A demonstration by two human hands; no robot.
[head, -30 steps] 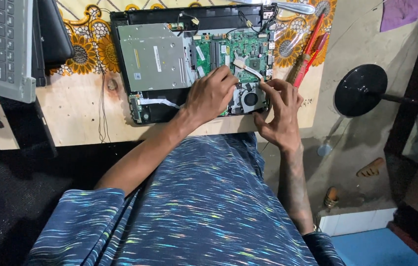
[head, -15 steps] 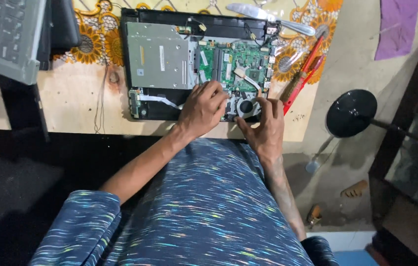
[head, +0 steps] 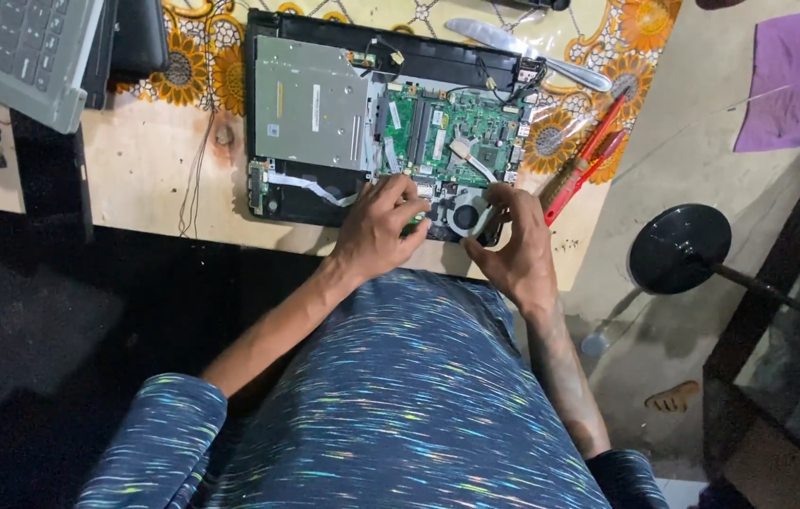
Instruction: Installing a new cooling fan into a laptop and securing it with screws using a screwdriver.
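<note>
An opened laptop base (head: 268,193) lies on the wooden table, its green motherboard (head: 452,127), silver drive cover (head: 310,104) and round black fan (head: 464,217) exposed. My left hand (head: 376,231) rests on the near edge of the board just left of the fan, fingers curled and pressing down. My right hand (head: 513,250) sits at the laptop's near right corner, fingers bent against the fan's right side. I cannot tell whether either hand pinches a small part or tool.
Red-handled pliers (head: 588,155) and a metal blade (head: 513,47) lie right of the laptop. A grey keyboard panel (head: 18,52) overhangs the table's left end. A black round stand base (head: 678,250) sits on the floor at right, a purple cloth (head: 782,75) beyond it.
Both hands have slid toward the laptop's near edge around the fan. The left hand moved down off the middle of the board; the view shifted slightly.
</note>
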